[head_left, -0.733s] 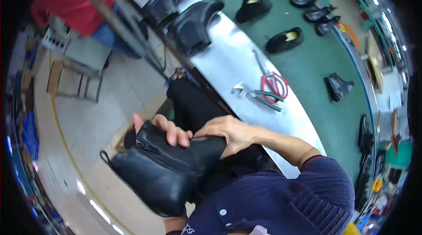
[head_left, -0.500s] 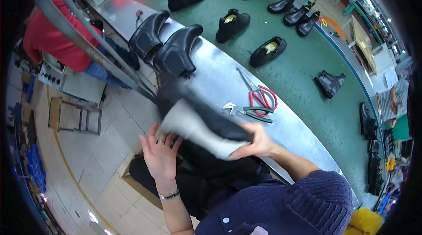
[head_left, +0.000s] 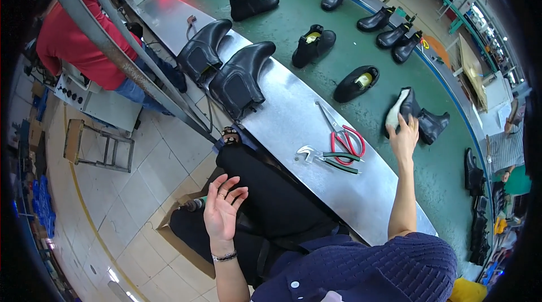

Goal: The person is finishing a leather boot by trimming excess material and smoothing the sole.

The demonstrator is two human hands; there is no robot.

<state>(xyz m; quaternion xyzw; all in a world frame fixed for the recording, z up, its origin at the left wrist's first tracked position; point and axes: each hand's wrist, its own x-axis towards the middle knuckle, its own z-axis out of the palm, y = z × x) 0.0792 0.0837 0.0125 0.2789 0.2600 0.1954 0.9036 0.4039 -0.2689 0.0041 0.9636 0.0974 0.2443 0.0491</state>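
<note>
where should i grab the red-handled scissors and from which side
Likely best by their red looped handles, coming down from your right: the scissors lie flat on the metal bench, blades pointing forward and left, loops toward your right, while the green-handled pliers crowd the loops' near side.

Pale-soled boot (head_left: pixel 402 104) partly hidden by the right hand (head_left: pixel 403 138)
The hand covers one end, and whether it grips cannot be told; a metal post (head_left: pixel 113 56) crosses the red-shirted co-worker (head_left: pixel 73 36); the lower edge cuts off the left forearm (head_left: pixel 231 279) and a yellow thing (head_left: pixel 468 289).
</note>
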